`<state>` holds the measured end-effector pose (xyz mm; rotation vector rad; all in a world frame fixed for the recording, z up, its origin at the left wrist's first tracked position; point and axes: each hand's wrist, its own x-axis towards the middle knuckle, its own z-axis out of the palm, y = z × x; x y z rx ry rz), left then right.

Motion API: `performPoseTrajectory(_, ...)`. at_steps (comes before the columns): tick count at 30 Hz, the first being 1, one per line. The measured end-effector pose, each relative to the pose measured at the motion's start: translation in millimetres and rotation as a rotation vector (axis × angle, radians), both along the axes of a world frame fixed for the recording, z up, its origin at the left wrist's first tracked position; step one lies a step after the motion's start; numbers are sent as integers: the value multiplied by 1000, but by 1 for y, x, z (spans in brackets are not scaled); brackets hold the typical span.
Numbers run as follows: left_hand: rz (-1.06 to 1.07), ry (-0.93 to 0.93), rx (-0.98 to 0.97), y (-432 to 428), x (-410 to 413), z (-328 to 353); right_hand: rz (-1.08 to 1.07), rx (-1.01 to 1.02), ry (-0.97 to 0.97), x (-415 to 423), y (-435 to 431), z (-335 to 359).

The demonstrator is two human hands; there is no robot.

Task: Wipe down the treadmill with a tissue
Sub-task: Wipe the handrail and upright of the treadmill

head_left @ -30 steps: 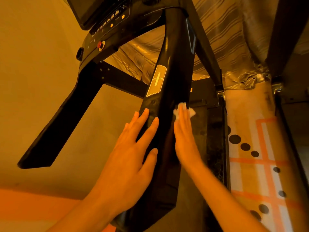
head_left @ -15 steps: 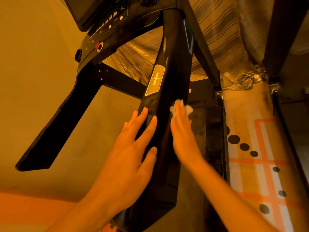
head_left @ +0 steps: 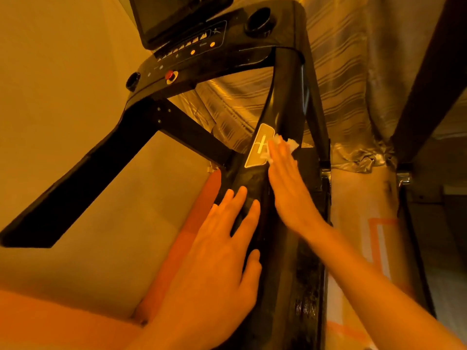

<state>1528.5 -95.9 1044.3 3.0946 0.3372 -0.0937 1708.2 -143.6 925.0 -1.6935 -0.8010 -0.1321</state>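
Note:
The black treadmill fills the view, its right handrail (head_left: 285, 104) running from the console (head_left: 202, 54) down toward me. My right hand (head_left: 288, 188) lies flat with straight fingers on that handrail, pressing a crumpled white tissue (head_left: 290, 144) against it beside the gold plus-sign button (head_left: 260, 146). Most of the tissue is hidden under my fingers. Lower on the same rail, my left hand (head_left: 219, 258) rests flat with fingers spread and holds nothing.
The left handrail (head_left: 83, 178) juts out toward the lower left. A screen (head_left: 177, 13) tops the console, with a red stop button (head_left: 170, 76) below. A striped curtain (head_left: 353, 79) hangs behind. A dark post (head_left: 429, 79) stands at right above a patterned mat (head_left: 364, 210).
My right hand has slid the tissue up the handrail to the plus-sign button. The left hand stays on the rail. The view has tilted up, showing more of the console.

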Motion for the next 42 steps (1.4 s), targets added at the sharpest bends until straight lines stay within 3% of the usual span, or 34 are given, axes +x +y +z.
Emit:
performPoseTrajectory(5,-20,5,60,13,-1,-8,-24,-311,-162,112,23,36)
performPoseTrajectory(8,-91,-61,110,19,-4,-20,65,-272,-311,73,13,30)
performPoseTrajectory(11,-127,-110,138,21,-3,-28,209,-248,-326,8,-12,22)
performPoseTrajectory(14,-124,-121,147,23,-1,-30,146,-354,-459,37,-13,32)
performPoseTrajectory(18,-117,-127,157,22,-3,-30,69,-465,-417,108,3,50)
performPoseTrajectory(25,-135,-165,171,21,-4,-30,259,-202,-352,-24,-28,23)
performPoseTrajectory(30,-106,-106,78,18,-5,-22,123,-315,-371,58,-11,36)
performPoseTrajectory(33,-94,-171,-73,18,-8,-18,181,-231,-274,39,-4,32)
performPoseTrajectory(36,-90,-121,-42,16,-12,-11,213,-182,-314,-4,-18,23)
performPoseTrajectory(42,-71,-67,17,13,-31,2,150,-273,-302,24,-23,38)
